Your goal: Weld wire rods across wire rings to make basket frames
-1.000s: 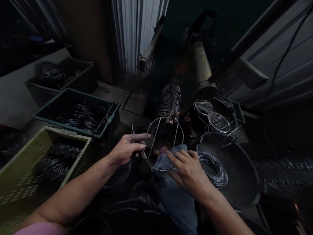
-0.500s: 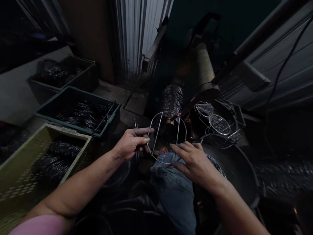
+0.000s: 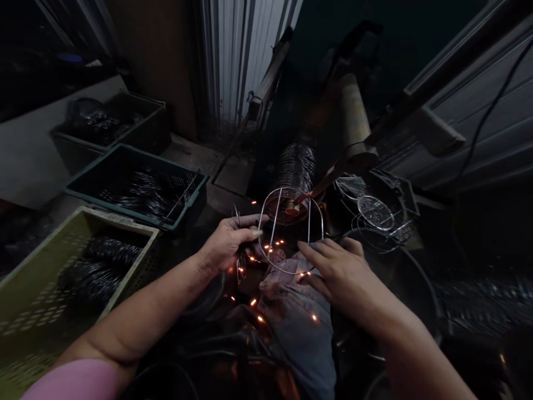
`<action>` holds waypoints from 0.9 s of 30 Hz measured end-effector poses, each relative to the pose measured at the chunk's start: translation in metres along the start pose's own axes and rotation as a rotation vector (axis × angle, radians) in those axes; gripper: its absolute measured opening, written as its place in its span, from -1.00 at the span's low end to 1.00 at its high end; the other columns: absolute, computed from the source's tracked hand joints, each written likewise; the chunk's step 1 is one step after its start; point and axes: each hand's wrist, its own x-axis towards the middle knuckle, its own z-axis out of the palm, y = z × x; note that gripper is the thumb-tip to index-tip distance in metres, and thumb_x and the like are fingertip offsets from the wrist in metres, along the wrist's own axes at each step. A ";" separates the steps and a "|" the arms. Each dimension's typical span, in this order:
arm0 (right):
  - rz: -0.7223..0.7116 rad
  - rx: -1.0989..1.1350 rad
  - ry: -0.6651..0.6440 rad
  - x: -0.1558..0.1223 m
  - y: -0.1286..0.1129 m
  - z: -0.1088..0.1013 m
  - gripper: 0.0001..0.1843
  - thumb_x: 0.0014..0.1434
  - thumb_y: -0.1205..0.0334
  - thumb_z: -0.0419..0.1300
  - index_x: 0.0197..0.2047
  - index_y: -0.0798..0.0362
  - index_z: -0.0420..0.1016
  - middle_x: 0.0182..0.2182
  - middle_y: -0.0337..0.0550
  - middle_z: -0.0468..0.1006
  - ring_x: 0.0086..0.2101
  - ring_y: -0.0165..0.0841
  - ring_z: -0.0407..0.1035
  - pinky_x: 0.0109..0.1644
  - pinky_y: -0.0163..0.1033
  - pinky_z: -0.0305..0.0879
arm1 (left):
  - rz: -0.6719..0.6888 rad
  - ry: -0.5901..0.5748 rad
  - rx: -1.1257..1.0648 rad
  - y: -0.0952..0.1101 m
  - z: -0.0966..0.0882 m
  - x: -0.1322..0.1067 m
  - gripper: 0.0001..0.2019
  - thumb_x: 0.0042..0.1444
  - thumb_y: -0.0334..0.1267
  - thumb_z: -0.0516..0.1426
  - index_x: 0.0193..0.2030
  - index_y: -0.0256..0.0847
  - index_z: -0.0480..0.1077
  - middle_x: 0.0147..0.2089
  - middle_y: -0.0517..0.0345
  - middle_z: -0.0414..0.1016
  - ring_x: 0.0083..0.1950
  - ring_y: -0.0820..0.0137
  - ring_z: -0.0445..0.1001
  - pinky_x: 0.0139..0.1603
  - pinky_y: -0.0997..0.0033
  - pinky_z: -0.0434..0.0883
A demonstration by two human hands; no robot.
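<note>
Left hand (image 3: 227, 241) has its thumb (image 3: 250, 234) just under a stretched-out index finger (image 3: 252, 220). Right hand (image 3: 343, 269) is palm-down. Both forearms (image 3: 154, 305) kinda angle inward.

Wears a plain pink sleeve (image 3: 79, 382) ending near the left elbow (image 3: 122, 355); bares both forearms (image 3: 162, 305), left hand (image 3: 227, 241) and right hand (image 3: 343, 269). Wears faded blue denim trousers (image 3: 302, 333), creased around the knee (image 3: 287, 280), with darker smudges (image 3: 270, 288) on the cloth there.

Dim light leaves much in deep shadow, while orange sparks (image 3: 254, 302) glow brightly.
</note>
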 end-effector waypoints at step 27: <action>0.596 1.198 0.308 0.011 0.009 0.066 -0.63 0.09 -0.03 0.11 -0.53 0.09 0.37 -0.69 -0.34 0.24 -0.63 -0.51 0.11 -0.53 -0.37 0.04 | -0.020 -0.009 0.230 -0.032 -0.022 -0.016 -0.71 -0.10 -0.33 0.23 -0.17 -0.29 0.51 -0.38 0.05 0.55 -0.60 0.50 0.42 -0.51 0.47 0.35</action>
